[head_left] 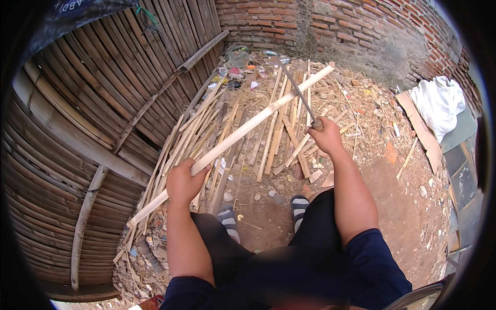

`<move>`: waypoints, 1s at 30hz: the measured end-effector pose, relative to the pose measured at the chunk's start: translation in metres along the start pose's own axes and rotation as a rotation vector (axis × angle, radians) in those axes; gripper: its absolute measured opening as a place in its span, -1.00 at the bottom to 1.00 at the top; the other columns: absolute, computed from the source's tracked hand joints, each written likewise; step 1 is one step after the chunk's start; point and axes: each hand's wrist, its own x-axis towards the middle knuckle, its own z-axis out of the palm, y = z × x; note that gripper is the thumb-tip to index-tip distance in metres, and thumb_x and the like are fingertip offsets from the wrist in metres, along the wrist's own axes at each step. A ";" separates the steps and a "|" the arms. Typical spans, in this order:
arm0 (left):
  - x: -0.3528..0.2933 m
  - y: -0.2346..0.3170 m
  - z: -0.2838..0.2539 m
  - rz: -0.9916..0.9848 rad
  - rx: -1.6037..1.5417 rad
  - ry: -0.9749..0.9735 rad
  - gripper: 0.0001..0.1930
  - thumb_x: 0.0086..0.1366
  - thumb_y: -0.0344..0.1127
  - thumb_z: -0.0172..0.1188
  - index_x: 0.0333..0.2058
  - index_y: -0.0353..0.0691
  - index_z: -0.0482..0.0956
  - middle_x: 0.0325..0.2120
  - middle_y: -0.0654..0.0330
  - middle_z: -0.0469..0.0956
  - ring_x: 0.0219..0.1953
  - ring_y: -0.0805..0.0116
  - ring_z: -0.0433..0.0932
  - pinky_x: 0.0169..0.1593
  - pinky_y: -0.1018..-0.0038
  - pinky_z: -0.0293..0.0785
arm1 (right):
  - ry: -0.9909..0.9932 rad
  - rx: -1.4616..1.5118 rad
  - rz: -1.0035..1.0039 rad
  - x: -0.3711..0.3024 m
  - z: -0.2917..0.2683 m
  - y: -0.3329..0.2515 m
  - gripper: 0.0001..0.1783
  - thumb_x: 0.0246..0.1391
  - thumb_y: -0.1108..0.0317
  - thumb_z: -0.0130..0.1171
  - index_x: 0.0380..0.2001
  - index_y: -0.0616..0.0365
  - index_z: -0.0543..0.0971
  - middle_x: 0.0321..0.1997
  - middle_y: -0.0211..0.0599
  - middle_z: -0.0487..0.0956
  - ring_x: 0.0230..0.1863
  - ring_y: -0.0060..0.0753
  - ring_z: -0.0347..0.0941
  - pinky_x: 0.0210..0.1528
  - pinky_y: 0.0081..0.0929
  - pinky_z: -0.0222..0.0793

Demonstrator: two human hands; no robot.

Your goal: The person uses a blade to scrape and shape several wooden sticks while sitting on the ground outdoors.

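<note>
My left hand point(182, 183) is closed around a long pale wooden strip point(243, 130), gripping it near its lower end. The strip slants up and away to the right above the ground. In my right hand point(327, 137) is the handle of a long, thin, dark-bladed knife point(307, 103), which points away and to the left. Its blade crosses the strip near the strip's far end; whether the edge touches the wood I cannot tell.
Several loose wooden strips point(266, 147) lie on rubble and straw in front of my feet. A bamboo wall point(124, 82) stands at the left, a brick wall point(351, 26) at the back. On the right sit a white sack point(438, 106) and a cardboard sheet point(421, 132).
</note>
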 end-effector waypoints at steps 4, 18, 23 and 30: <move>-0.002 0.003 0.008 -0.008 0.026 -0.010 -0.59 0.16 0.04 0.55 -0.32 -0.22 0.72 -0.52 -0.02 0.66 -0.44 -0.03 0.67 -0.30 0.15 0.53 | -0.242 -0.121 -0.198 -0.023 0.009 -0.040 -0.57 0.09 0.13 0.46 -0.04 0.12 0.69 -0.24 0.10 0.71 -0.11 0.19 0.67 -0.03 -0.02 0.56; -0.001 -0.005 0.000 -0.012 0.058 -0.010 -0.61 0.15 0.00 0.56 -0.30 -0.21 0.73 -0.53 0.00 0.66 -0.44 -0.01 0.66 -0.31 0.17 0.52 | -0.020 -0.067 -0.074 -0.005 -0.009 -0.019 -0.64 0.09 0.17 0.45 -0.15 0.18 0.68 -0.26 0.09 0.71 -0.18 0.14 0.67 -0.10 -0.05 0.54; -0.003 0.003 0.005 0.021 0.051 -0.020 -0.58 0.15 0.04 0.55 -0.33 -0.22 0.71 -0.54 -0.01 0.66 -0.44 -0.05 0.67 -0.30 0.13 0.53 | -0.123 -0.099 -0.145 -0.016 -0.004 -0.024 -0.60 0.09 0.16 0.47 -0.10 0.17 0.69 -0.29 0.09 0.71 -0.19 0.17 0.67 -0.09 -0.07 0.55; -0.004 -0.001 0.005 0.047 0.093 -0.015 -0.60 0.15 0.02 0.55 -0.33 -0.23 0.72 -0.54 -0.01 0.66 -0.44 -0.04 0.67 -0.30 0.14 0.54 | -0.598 -0.265 -0.448 -0.039 0.014 -0.069 -0.58 0.03 0.14 0.50 -0.12 0.16 0.68 -0.33 0.02 0.69 -0.19 0.12 0.67 -0.11 -0.07 0.53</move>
